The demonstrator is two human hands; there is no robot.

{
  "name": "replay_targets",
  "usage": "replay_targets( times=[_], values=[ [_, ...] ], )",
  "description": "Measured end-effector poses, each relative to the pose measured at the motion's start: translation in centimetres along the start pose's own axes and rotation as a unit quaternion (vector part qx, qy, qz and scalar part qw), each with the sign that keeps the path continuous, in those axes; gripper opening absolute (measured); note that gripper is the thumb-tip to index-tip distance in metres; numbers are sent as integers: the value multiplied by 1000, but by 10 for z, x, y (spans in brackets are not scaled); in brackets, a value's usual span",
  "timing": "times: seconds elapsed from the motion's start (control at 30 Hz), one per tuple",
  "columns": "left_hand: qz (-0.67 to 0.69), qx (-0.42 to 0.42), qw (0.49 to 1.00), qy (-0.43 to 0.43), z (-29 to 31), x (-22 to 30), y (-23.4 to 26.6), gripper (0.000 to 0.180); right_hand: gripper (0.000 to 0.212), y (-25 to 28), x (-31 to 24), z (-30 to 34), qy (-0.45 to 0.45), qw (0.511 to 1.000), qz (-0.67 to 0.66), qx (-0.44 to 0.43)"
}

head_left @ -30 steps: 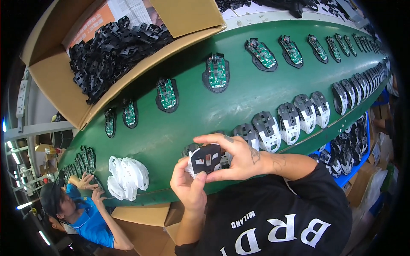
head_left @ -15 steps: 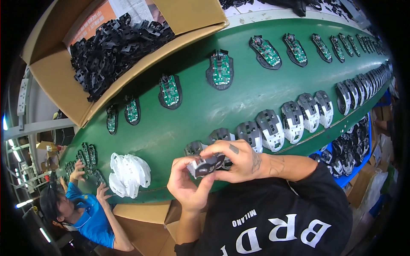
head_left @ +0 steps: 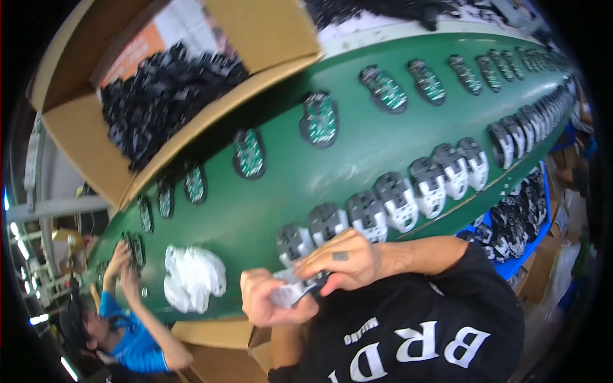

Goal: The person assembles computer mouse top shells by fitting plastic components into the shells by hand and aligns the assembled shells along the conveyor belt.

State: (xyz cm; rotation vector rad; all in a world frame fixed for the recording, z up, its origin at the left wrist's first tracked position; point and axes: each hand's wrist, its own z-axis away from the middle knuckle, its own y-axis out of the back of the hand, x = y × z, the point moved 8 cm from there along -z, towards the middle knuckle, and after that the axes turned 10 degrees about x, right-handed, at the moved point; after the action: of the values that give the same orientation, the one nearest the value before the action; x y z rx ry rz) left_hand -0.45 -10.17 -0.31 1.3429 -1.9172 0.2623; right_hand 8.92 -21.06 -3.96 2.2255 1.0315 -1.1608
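Co-worker [head_left: 118, 329] in blue, one, is at the near left, both hands [head_left: 118, 260] by dark boards [head_left: 136, 246] bunched too tightly to count. One cardboard box [head_left: 83, 137] at the far left holds a heap of black plastic parts [head_left: 169, 96], beyond counting. From left to far right, at least eleven circuit boards [head_left: 319, 119] cross the green desk [head_left: 274, 201]. One stack of white shells [head_left: 191, 277] lies near left. Right of it, at the near edge, the left grip [head_left: 273, 299] closes around one grey-white part [head_left: 290, 294]; the right grip [head_left: 345, 260] narrows on its other end, details blurred. Seven grey-and-white shells [head_left: 396, 201] form a near row, with more packed farther right. One blue bin [head_left: 516, 267] stands near right.
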Motion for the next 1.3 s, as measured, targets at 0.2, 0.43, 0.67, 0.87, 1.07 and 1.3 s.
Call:
replay_targets(
  times=[0.2,0.43,0.67,0.87,1.07,1.3],
  values=[
    [275,73,888,360,39,-64,-9,25,28,23,22,-31,-100,984,130,-76],
    [276,211,826,445,37,-97,38,50,25,163,113,-143,-164,899,400,65],
    [277,210,808,476,77,-122,14,74,47,316,263,-179,-113,741,661,17],
    [191,194,856,439,97,-110,22,62,40,359,353,-176,12,861,506,51],
    [-172,104,918,342,62,-83,50,43,39,351,310,-185,11,845,526,93],
    [-38,204,925,318,55,-94,50,29,33,285,167,-218,-50,755,633,164]
  ],
)
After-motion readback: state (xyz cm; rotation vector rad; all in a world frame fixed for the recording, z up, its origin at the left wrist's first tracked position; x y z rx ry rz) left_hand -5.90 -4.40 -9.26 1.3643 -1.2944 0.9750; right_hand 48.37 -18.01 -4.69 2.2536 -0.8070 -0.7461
